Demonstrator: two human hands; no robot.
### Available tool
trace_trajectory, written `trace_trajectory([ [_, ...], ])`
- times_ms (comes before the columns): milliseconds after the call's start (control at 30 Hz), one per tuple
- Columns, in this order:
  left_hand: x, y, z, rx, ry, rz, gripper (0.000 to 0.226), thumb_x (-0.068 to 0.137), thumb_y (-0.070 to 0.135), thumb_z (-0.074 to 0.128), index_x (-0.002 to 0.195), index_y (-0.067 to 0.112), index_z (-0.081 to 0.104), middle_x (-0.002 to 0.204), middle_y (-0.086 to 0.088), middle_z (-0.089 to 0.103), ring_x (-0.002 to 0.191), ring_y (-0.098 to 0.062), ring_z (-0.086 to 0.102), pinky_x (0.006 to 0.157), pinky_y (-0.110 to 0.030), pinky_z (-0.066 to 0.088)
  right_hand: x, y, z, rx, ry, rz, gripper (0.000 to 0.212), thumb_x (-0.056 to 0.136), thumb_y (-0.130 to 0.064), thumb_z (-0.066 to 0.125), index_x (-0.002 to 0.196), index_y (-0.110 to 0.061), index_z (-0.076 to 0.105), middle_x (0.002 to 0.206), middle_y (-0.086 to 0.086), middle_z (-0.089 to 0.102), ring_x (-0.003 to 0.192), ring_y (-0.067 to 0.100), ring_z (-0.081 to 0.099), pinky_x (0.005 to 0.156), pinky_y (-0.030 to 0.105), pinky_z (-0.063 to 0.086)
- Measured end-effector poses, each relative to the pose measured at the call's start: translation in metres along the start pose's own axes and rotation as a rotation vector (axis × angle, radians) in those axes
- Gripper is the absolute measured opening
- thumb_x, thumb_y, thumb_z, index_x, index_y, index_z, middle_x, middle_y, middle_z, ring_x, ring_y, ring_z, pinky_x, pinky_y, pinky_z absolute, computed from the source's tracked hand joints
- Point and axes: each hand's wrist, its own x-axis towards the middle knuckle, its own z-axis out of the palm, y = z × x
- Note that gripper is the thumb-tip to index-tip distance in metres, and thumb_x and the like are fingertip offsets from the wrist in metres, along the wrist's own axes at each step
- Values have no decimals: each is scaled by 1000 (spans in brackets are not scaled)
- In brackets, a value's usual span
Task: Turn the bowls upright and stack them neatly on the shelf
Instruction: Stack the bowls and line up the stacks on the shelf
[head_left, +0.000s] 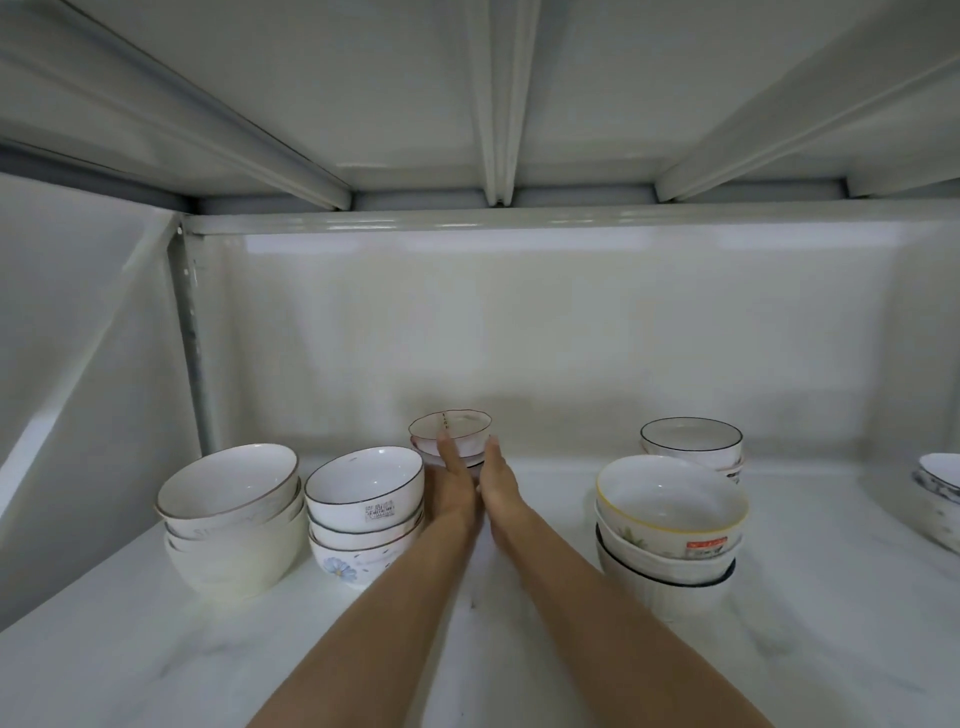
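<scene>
Bowls of glazed ceramic stand in stacks on the white marbled shelf (156, 665), all with the mouth up as far as the head view shows. The material looks hard, smooth and rather slippery, and it would chip or break if one bowl knocks another, so I judge that each should be taken with fingers on the two opposite sides of the wall, just under the rim, and set down slowly. At the back, in the middle, is the small pink-rimmed stack (451, 440). The left hand (454, 480) lies with straight fingers against its left side, one fingertip reaching up to the rim, and the right hand (497, 480) lies with straight fingers against its right side; the two hands touch each other below the stack, as if they press it between them. Whether the thumbs curl round I cannot tell. Counted, I see six groups: the cream stack (234, 519) at the left with about three bowls, the flower-printed stack (366, 512) beside it with about three, the small stack with two or three, the yellow-rimmed stack (670, 525) with about four, the black-rimmed stack (693, 444) behind it with two or more, and a blue-patterned dish (940, 480) cut by the right edge.
</scene>
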Motion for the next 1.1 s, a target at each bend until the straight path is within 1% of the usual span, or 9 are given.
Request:
trace_trajectory([
  [100, 2, -5, 1, -20, -21, -25, 61, 102, 45, 29, 150, 8, 24, 157, -10, 26, 146, -22, 23, 117, -31, 12, -6, -3, -1, 63, 21, 4, 58, 100, -51, 24, 135, -15, 55, 131, 6, 61, 122, 24, 56, 109, 41, 41],
  [167, -5, -2, -2, -80, -47, -33, 68, 98, 55, 27, 149, 9, 27, 157, -9, 28, 146, -21, 23, 118, -34, 11, -13, -5, -3, 103, 48, 4, 54, 100, -47, 26, 123, -14, 62, 122, 6, 65, 116, 25, 59, 105, 40, 44],
  [267, 1, -16, 4, -145, -33, -67, 100, 70, 82, 18, 144, 16, 35, 153, -7, 35, 145, -19, 27, 120, -43, 16, -17, -3, -5, 158, 116, 3, 44, 96, -45, 30, 93, -20, 66, 105, 5, 70, 102, 26, 64, 98, 42, 50],
  [400, -16, -13, -1, -76, -120, -100, 78, 91, 64, 23, 148, 10, 26, 155, -12, 28, 144, -25, 26, 119, -45, 19, -16, 8, -10, 117, 274, -3, 68, 78, -60, 28, 114, -13, 62, 114, 9, 69, 101, 30, 64, 96, 46, 50],
  [533, -37, -9, -13, -68, -223, -88, 68, 98, 54, 24, 138, 0, 34, 143, -19, 40, 132, -31, 41, 111, -43, 31, -52, 0, -22, 10, 402, 19, 49, 99, -46, 32, 123, -7, 49, 126, 14, 58, 112, 34, 57, 93, 38, 45],
  [600, -47, -8, -19, -102, -264, -79, 81, 88, 68, 25, 134, 3, 38, 138, -16, 46, 127, -31, 47, 109, -44, 35, -60, 1, -29, -43, 440, 21, 47, 101, -43, 33, 124, -5, 48, 130, 16, 54, 115, 34, 55, 87, 36, 41],
  [667, -55, -10, -23, -115, -277, -74, 99, 69, 81, 23, 133, 7, 41, 136, -13, 49, 125, -30, 49, 109, -46, 37, -72, 2, -33, -43, 449, 21, 46, 101, -41, 34, 125, -4, 46, 133, 18, 51, 118, 35, 53, 87, 36, 40],
  [767, -61, -16, -32, -120, -311, -65, 108, 58, 85, 26, 134, 8, 41, 135, -13, 51, 125, -29, 50, 109, -45, 38, -88, 3, -34, -52, 462, 8, 45, 101, -38, 35, 124, -1, 45, 133, 22, 47, 120, 37, 50, 93, 39, 41],
  [1100, -76, -18, -68, -73, -451, 30, 84, 82, 72, 34, 134, 7, 46, 133, -6, 58, 122, -19, 55, 105, -31, 40, -129, 6, -39, -246, 385, 29, 48, 104, -21, 18, 129, 5, 51, 133, 21, 52, 129, 34, 33, 101, 36, 33],
])
